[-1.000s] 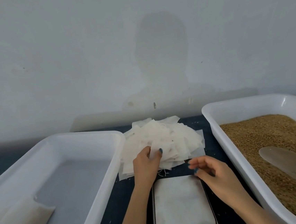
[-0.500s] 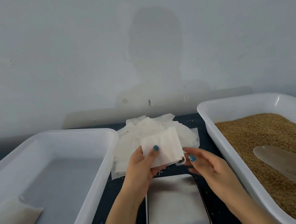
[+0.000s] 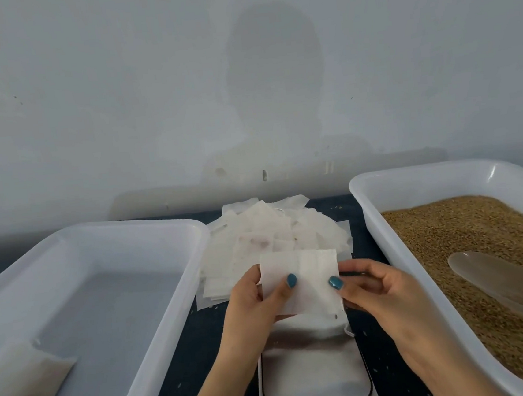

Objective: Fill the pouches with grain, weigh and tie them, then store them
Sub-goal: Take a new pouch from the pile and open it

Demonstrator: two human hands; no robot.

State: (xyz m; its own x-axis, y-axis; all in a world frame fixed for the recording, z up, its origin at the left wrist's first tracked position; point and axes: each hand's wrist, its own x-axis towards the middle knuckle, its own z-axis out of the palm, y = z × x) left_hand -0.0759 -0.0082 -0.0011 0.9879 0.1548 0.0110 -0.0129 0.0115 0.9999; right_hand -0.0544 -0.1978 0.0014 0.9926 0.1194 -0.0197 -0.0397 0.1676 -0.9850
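One empty white pouch [image 3: 306,276] is held flat above the scale [image 3: 315,371]. My left hand [image 3: 251,307] pinches its left edge with the thumb on top. My right hand [image 3: 381,291] pinches its right edge the same way. Behind them lies a loose pile of empty pouches [image 3: 266,232] on the dark table. The white tray on the right [image 3: 369,200] holds brown grain [image 3: 467,229] with a clear scoop [image 3: 504,283] lying in it. A filled pouch [image 3: 22,377] lies in the near left corner of the left white tray [image 3: 148,234].
A pale wall stands close behind the table. The two trays flank a narrow strip of dark tabletop [image 3: 191,348] where the scale and pouch pile sit. A few loose grains dot the table.
My left hand lifted one pouch off the pile and brought it toward me over the scale. My right hand moved in and took hold of the pouch's right edge.
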